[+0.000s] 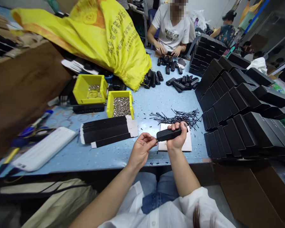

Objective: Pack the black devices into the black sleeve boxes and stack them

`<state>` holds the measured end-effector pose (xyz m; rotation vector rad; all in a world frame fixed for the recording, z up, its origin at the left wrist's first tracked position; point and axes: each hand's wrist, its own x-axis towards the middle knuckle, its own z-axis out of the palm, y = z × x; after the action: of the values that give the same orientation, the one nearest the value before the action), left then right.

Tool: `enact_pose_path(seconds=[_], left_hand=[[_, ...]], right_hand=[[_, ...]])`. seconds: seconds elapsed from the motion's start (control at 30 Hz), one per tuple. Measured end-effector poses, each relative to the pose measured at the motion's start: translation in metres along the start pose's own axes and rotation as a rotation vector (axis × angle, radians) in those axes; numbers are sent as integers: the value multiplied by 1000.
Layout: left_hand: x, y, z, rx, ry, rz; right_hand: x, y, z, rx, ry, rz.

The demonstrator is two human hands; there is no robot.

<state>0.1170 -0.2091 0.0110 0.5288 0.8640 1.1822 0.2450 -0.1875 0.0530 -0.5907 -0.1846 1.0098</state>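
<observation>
My right hand (177,136) grips a black ribbed rectangular part (167,134) above a small pale board (188,144) at the table's near edge. My left hand (142,148) pinches its fingertips together at the part's left end; whatever it holds is too small to make out. A pile of thin black pins (178,116) lies just beyond the board.
Stacks of black boxes (239,110) fill the right side. Two yellow bins (120,104) of small metal pieces, black strips (106,130), a white case (44,152) and a yellow sack (104,34) lie left. A person in a white shirt (172,30) works across the blue table (156,98).
</observation>
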Motion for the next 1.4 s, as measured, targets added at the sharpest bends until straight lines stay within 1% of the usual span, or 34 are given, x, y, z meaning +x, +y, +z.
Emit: enact_pose_path(seconds=[0.1,0.17,0.23,0.27,0.3,0.33,0.4,0.43,0.47,0.5,0.53,0.57,0.6,0.63,0.67,0.7,0.73,0.77,0.8,0.83,0.87,0.93,0.97,1.0,1.07,1.1,1.13,1.17,1.23,1.27,1.3,1.33,1.4], left_hand=[[-3,-6,2,21,-15,17],[-6,-11,4,52,2,51],[-9,-14,0,170,27,114],[-8,-12,-6,290,27,161],[-6,-8,-16,456,13,226],[-3,-1,-30,662,-6,306],[9,20,-66,1139,-15,482],[16,33,-86,1365,31,545],[24,45,-106,1571,115,543],[31,57,-123,1736,168,500],[39,68,-137,1865,168,445],[45,79,-147,1968,157,384],[51,88,-152,2046,136,325],[55,97,-152,2101,115,274],[58,105,-149,2130,87,226],[59,112,-142,2122,45,176],[58,118,-132,2071,-21,126],[54,122,-121,1972,-101,88],[48,124,-109,1832,-183,68],[40,123,-96,1669,-255,62],[31,118,-84,1499,-304,64],[11,102,-62,1210,-354,68],[2,92,-54,1110,-372,56],[-5,82,-49,1036,-395,36],[-13,65,-45,909,-457,-14],[-15,60,-46,854,-496,-42],[-16,56,-48,816,-510,-60],[-17,55,-51,811,-492,-63],[-19,58,-56,903,-396,-27],[-20,61,-57,981,-344,17],[-22,64,-57,1052,-319,77],[-23,67,-55,1105,-337,141],[-27,72,-48,1157,-462,253]], right_hand=[[1,3,2,2,7,24],[2,6,2,10,24,34],[1,7,-3,-16,37,43],[-1,6,-9,-54,24,30],[-2,4,-17,-118,-10,-5],[-3,2,-26,-213,-77,-59],[-2,-3,-51,-479,-299,-169],[1,-5,-63,-625,-417,-195],[7,-6,-75,-753,-503,-193],[14,-7,-85,-850,-535,-171],[22,-7,-94,-912,-508,-149],[32,-7,-100,-952,-426,-140],[41,-7,-106,-988,-317,-150],[49,-8,-109,-1035,-212,-179],[56,-10,-111,-1106,-133,-227],[59,-12,-111,-1199,-84,-295],[59,-14,-109,-1299,-70,-378],[55,-16,-105,-1385,-104,-465],[48,-17,-97,-1439,-190,-546],[37,-16,-88,-1462,-317,-614],[25,-13,-76,-1462,-465,-664],[0,-4,-50,-1449,-728,-742],[-11,0,-38,-1457,-815,-780],[-20,4,-28,-1478,-867,-815],[-29,6,-16,-1518,-918,-840],[-31,5,-14,-1526,-957,-820],[-31,1,-15,-1527,-1016,-776],[-30,-4,-17,-1520,-1080,-718],[-26,-12,-24,-1467,-1171,-572],[-25,-14,-27,-1413,-1161,-488],[-24,-13,-30,-1336,-1100,-397],[-23,-11,-33,-1239,-997,-302],[-22,-1,-37,-1033,-798,-95]])
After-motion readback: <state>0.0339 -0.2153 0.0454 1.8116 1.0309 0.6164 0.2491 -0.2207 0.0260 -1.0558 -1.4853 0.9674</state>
